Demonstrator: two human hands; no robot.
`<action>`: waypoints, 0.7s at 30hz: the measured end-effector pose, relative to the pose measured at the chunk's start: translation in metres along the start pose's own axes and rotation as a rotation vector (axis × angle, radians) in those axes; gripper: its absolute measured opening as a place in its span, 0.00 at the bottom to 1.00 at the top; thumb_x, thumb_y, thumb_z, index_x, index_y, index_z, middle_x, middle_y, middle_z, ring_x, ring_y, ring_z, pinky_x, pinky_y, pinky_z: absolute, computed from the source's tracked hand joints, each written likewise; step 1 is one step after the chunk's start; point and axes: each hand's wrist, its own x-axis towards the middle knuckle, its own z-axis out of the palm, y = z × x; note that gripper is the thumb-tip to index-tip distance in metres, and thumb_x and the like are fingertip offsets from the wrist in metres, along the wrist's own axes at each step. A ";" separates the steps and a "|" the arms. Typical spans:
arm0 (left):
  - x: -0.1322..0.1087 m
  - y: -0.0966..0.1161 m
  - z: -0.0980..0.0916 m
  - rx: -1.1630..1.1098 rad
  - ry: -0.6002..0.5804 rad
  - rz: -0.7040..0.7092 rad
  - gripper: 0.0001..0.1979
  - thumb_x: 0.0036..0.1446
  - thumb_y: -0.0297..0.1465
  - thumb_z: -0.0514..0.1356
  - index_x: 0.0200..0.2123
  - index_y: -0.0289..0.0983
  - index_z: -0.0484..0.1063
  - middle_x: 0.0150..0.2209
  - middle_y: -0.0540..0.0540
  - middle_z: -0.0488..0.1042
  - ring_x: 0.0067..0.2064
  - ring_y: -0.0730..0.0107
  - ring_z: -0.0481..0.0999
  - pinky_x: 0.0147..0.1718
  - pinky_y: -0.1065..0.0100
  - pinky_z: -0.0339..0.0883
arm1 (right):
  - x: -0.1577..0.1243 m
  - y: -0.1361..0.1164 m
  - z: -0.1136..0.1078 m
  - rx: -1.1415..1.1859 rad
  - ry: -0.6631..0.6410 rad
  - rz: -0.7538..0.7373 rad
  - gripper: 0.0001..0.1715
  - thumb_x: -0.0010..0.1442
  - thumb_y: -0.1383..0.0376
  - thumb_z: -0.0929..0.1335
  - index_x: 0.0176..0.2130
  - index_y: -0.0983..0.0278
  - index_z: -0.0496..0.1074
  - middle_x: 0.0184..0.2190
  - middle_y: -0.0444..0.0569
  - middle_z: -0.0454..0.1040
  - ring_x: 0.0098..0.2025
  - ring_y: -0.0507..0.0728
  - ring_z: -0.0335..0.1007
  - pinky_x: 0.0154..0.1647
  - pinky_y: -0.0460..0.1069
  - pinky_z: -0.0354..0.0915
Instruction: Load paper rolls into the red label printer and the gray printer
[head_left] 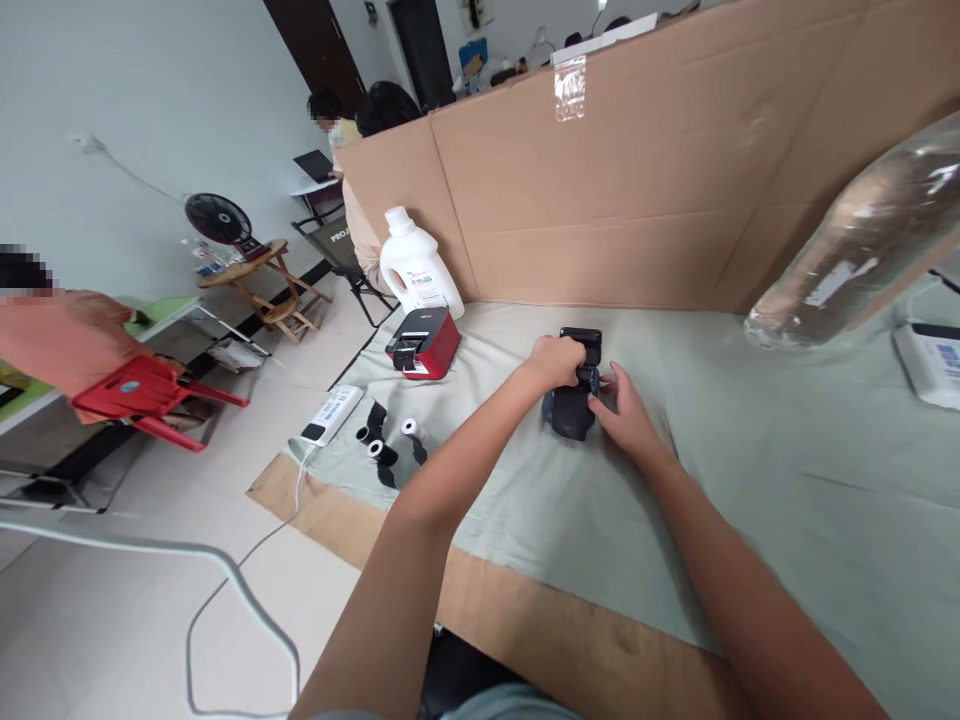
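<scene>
A small black label printer (576, 392) with its lid raised sits on the pale green cloth (735, 480) in the middle of the table. My left hand (556, 362) is curled into a grip on its upper left side. My right hand (619, 410) rests against its right side, fingers pressed to the body. Left of the printer lie three small paper rolls with black strips (388, 442).
A red and black label printer (424, 343) and a white jug (416, 262) stand at the table's far left. A white power strip (331, 414) lies near the left edge. Cardboard walls (645, 190) back the table. A clear plastic bottle (855, 250) looms at right. People sit at left.
</scene>
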 end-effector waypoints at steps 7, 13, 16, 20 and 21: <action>-0.095 -0.042 -0.028 -0.648 0.453 0.011 0.11 0.53 0.31 0.66 0.41 0.36 0.73 0.45 0.44 0.79 0.46 0.63 0.79 0.47 0.65 0.70 | -0.001 -0.002 -0.001 0.038 -0.001 0.059 0.51 0.58 0.46 0.69 0.71 0.60 0.51 0.58 0.60 0.68 0.54 0.67 0.71 0.59 0.66 0.67; -0.198 -0.103 -0.033 -0.767 0.487 -0.321 0.21 0.54 0.48 0.66 0.41 0.36 0.76 0.37 0.45 0.79 0.37 0.66 0.76 0.37 0.68 0.68 | 0.000 -0.003 0.000 0.019 0.027 0.046 0.49 0.58 0.48 0.69 0.70 0.60 0.53 0.57 0.60 0.69 0.52 0.68 0.72 0.59 0.67 0.67; -0.220 -0.133 -0.033 -0.603 0.449 -0.634 0.23 0.55 0.52 0.63 0.40 0.37 0.78 0.26 0.49 0.74 0.29 0.68 0.72 0.30 0.69 0.64 | 0.001 0.000 0.001 0.017 0.037 0.033 0.48 0.58 0.48 0.69 0.70 0.60 0.54 0.56 0.60 0.69 0.51 0.67 0.73 0.58 0.67 0.68; -0.235 -0.167 -0.031 -0.359 0.343 -0.876 0.24 0.52 0.54 0.63 0.36 0.38 0.79 0.26 0.48 0.74 0.28 0.67 0.72 0.28 0.69 0.61 | 0.002 -0.001 0.002 0.027 0.046 0.039 0.47 0.58 0.48 0.69 0.69 0.60 0.56 0.56 0.59 0.69 0.50 0.66 0.73 0.57 0.66 0.69; -0.239 -0.173 -0.032 -0.312 0.319 -0.881 0.24 0.51 0.54 0.63 0.36 0.39 0.79 0.28 0.48 0.75 0.29 0.66 0.73 0.28 0.69 0.61 | 0.001 -0.002 0.001 0.024 0.046 0.043 0.47 0.58 0.49 0.69 0.69 0.60 0.56 0.56 0.59 0.69 0.50 0.66 0.73 0.57 0.66 0.69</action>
